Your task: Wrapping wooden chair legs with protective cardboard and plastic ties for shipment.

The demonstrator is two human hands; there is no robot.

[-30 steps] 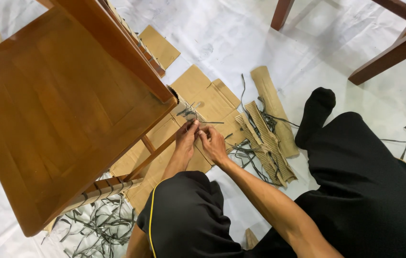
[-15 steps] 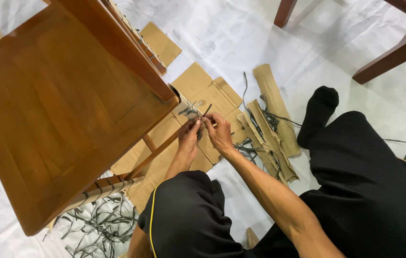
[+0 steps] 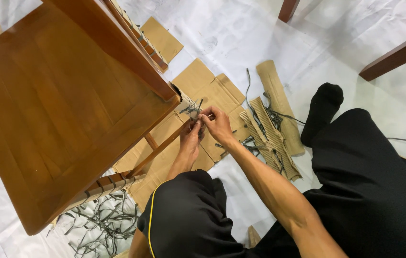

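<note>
Much of the unwrapping looks done: I see the wooden chair (image 3: 64, 110) largely bare, with corrugated cardboard strips (image 3: 270, 136) and cut grey straps (image 3: 102, 222) lying on the white floor sheet (image 3: 241, 43), while one leg (image 3: 102, 187) remains wrapped. My left hand (image 3: 191, 141) and right hand (image 3: 218, 125) work at the seat corner. Both sets of fingers pinch the strap knot (image 3: 192, 110) there, directly at the fingertips.

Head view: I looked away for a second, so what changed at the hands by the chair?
Both hands, left and right, edged up to the wrapped chair leg, fingers pinching the dark strap ends. The chair, cardboard and cut straps stayed put.
</note>
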